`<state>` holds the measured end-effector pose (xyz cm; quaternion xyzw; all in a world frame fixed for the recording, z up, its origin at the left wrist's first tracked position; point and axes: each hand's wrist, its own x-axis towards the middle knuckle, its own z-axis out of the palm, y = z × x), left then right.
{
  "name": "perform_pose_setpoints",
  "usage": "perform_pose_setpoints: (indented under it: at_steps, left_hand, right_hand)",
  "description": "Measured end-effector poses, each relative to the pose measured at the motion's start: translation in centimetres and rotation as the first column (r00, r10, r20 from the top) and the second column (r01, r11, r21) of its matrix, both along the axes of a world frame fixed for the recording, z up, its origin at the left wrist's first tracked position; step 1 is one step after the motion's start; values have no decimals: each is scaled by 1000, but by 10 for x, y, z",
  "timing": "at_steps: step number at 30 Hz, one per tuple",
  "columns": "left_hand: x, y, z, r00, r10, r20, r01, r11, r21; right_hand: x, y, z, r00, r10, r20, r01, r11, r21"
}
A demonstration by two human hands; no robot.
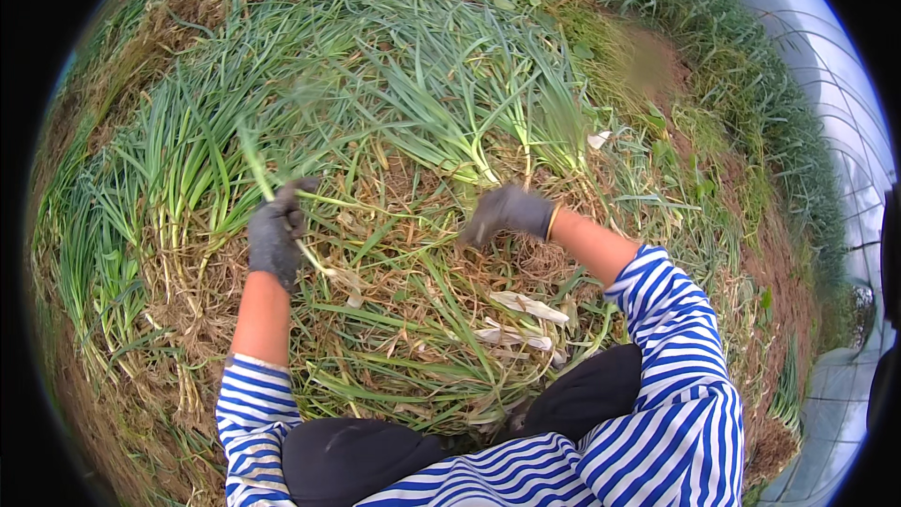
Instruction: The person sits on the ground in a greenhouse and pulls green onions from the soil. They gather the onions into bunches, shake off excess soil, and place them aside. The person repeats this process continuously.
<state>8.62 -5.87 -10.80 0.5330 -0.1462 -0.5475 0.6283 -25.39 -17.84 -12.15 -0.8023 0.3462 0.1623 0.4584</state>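
Note:
My left hand (276,236), in a dark grey work glove, is closed around a green onion (316,258). Its blurred green top sticks up past the thumb, and the pale root end points down to the right. My right hand (503,215), gloved as well, hovers over the litter of leaves, blurred by motion. A thin green leaf (373,208) stretches between the two hands; whether the right fingers grip it is unclear. Just beyond the right hand lie green onions (471,148) with white stems. More green onions with roots (172,225) lie left of my left hand.
Stripped leaves and dry skins (394,310) cover the ground before my knees (584,394). Pale peeled leaves (528,306) lie near my right knee. A bundle of onions (785,394) rests at far right. Beyond the bare soil (767,246) stands a plastic-film greenhouse wall (823,84).

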Motion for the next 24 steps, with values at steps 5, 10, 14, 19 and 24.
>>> perform_pose_setpoints:
  at_steps: [5,10,14,19,24]
  left_hand:
    - [20,4,12,933,360,-29,-360,926,-116]
    - [-8,7,0,960,83,-267,-70,996,55]
    - [-31,-1,5,969,47,-243,-33,998,59]
    - [-71,-7,19,988,-138,-74,146,982,123]
    - [-109,-13,5,906,-410,-105,423,877,227]
  right_hand:
    - [-7,39,11,897,-288,336,402,848,-345]
    - [-57,-52,-32,786,-619,-16,480,626,-614]
    - [-57,-63,-42,678,-734,36,728,663,-177]
    - [-12,12,2,495,-826,271,783,559,274]
    - [18,103,8,720,-659,220,488,705,515]
